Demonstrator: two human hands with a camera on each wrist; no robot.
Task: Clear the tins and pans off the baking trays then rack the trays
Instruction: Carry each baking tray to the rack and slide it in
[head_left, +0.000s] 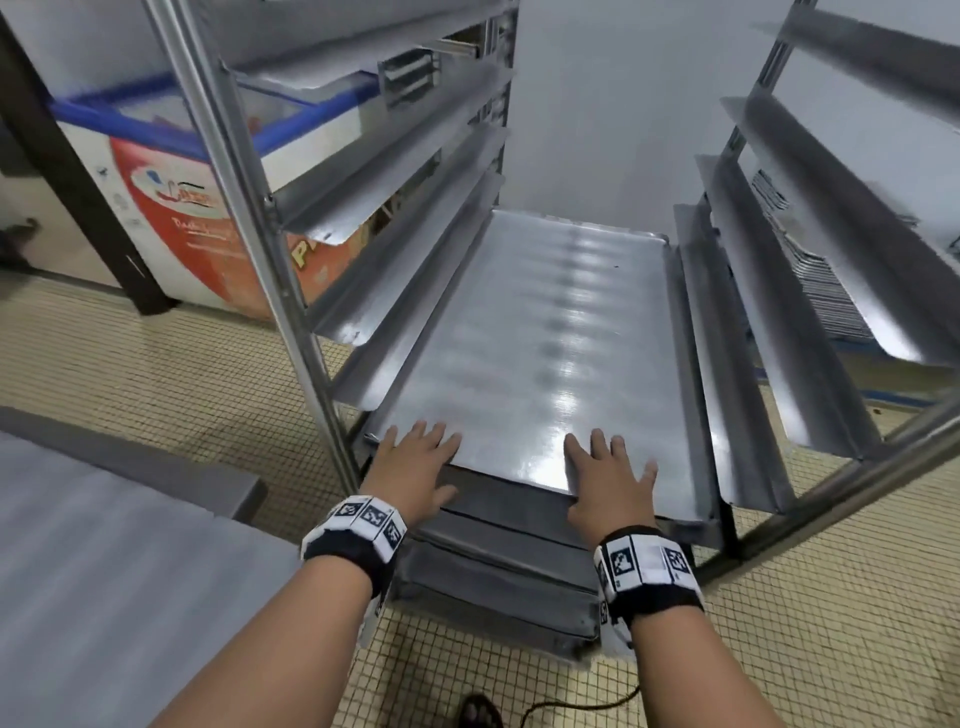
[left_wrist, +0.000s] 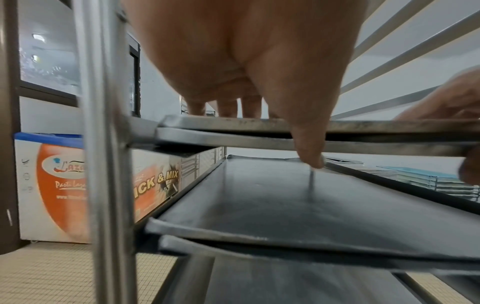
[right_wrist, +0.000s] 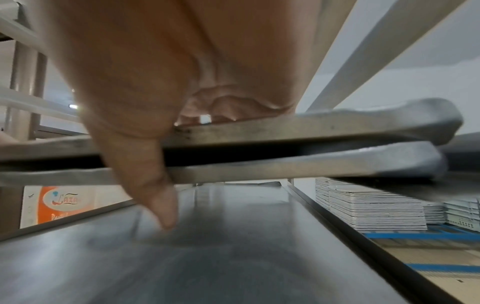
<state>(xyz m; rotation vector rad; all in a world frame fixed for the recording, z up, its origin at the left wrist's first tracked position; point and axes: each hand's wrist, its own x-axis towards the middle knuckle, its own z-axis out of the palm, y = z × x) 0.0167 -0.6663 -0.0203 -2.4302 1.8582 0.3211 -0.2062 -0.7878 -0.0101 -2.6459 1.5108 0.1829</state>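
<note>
A silver baking tray (head_left: 545, 322) lies on a low pair of runners in the steel rack (head_left: 249, 208). My left hand (head_left: 415, 457) and right hand (head_left: 608, 478) rest flat on its near edge, fingers straight and spread on top. In the left wrist view my left hand (left_wrist: 246, 82) lays its fingers over the tray rim (left_wrist: 363, 124) while the thumb hangs down in front. The right wrist view shows my right hand (right_wrist: 155, 82) lying the same way on the rim (right_wrist: 311, 127). Darker trays (head_left: 498, 571) sit on the levels below and stick out nearer to me.
The rack's slanted runners (head_left: 779, 312) above the tray carry nothing. A chest freezer (head_left: 171, 197) with a blue lid stands left of the rack. A steel table (head_left: 104, 545) is at my lower left. Stacked trays (head_left: 821, 280) lie beyond the rack on the right. A cable (head_left: 571, 701) crosses the tiled floor.
</note>
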